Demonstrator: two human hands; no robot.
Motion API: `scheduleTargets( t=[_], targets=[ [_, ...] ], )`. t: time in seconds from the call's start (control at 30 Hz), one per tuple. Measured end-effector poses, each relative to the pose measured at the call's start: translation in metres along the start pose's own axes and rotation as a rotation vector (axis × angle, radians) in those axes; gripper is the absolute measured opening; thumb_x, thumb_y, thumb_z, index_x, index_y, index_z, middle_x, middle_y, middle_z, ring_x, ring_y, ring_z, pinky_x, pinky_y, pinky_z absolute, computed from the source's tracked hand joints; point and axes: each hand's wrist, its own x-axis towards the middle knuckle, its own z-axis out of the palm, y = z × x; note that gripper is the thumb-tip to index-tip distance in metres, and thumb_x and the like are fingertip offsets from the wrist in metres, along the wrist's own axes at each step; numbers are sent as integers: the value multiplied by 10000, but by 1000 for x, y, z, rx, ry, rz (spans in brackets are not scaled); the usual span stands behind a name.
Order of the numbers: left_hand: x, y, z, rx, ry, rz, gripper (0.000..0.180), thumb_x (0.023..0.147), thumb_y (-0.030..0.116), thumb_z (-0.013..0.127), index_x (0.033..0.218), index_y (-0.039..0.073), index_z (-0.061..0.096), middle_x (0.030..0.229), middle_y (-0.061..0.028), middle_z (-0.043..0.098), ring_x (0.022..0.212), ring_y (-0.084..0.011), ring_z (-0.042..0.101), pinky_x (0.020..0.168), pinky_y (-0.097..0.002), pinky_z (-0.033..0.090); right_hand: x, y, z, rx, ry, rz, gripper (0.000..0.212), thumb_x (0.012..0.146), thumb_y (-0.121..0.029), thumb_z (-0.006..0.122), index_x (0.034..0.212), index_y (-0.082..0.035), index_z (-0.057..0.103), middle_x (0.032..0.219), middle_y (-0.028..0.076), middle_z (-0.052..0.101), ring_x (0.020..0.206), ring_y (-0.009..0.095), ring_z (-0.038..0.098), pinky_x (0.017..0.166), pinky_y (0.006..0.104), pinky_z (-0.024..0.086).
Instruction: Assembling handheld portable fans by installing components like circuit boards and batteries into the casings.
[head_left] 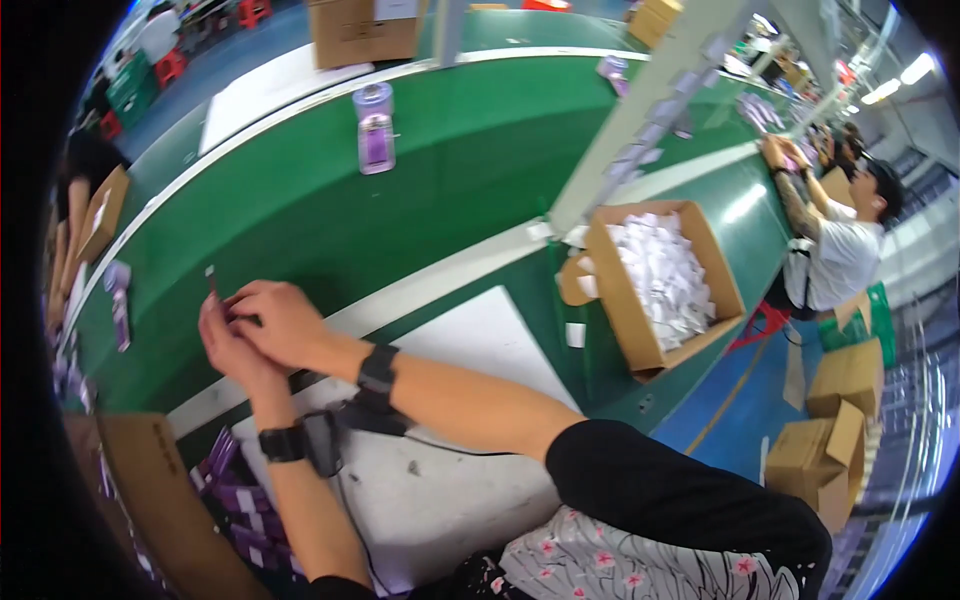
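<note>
My left hand (238, 352) and my right hand (282, 322) meet over the near edge of the green conveyor belt (470, 150). Both have their fingers closed, the right lying against the left. A small thin piece with a pale tip (210, 272) sticks up at the left fingertips; its kind is too small to tell. Something dark shows between the palms, mostly hidden. Each wrist wears a black band. Purple packaged items, one with a round lilac top (375, 130), another farther left (119, 305), lie on the belt.
A carton of white paper slips (665, 280) stands right of a metal post (640, 130). A white board (480, 350) lies under my forearms, with a black cable across it. Purple packages (250, 515) fill the lower left beside a carton (165, 500). A co-worker (840, 240) works at right.
</note>
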Motion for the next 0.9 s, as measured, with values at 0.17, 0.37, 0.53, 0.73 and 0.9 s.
scheduleTargets(
  t=[0.17,0.37,0.53,0.73,0.9],
  targets=[
    [-15,12,12,14,59,38,201,919,188,614,1040,31,649,870,-48,635,809,-123,568,704,-250,460,1,-4,-7,4,-57,9,204,765,-146,620,904,-20,699,817,205,656,741,373,643,679,412,525],
    [-19,6,6,86,77,133,193,924,164,590,1006,2,657,864,-47,643,782,-103,563,677,-238,446,-9,-7,-6,71,-111,151,211,817,-121,612,973,-7,697,838,215,673,731,316,685,680,354,534],
    [-22,5,8,41,47,99,185,924,151,576,993,1,660,846,-43,642,763,-102,564,667,-235,446,-11,-4,-4,84,-138,165,215,826,-120,614,979,10,692,839,214,679,743,297,693,683,343,534],
    [-25,2,7,26,-2,21,180,924,144,576,988,-4,657,826,-45,642,755,-100,568,660,-227,447,-10,1,-8,68,-106,197,213,828,-135,626,973,3,699,805,203,683,704,271,692,674,333,531],
    [-24,1,7,-12,10,5,185,929,149,580,981,-13,650,817,-57,643,740,-109,584,657,-240,472,-6,4,-15,-65,-243,287,200,826,-152,638,931,2,710,755,190,682,651,253,678,637,326,517]
  ],
)
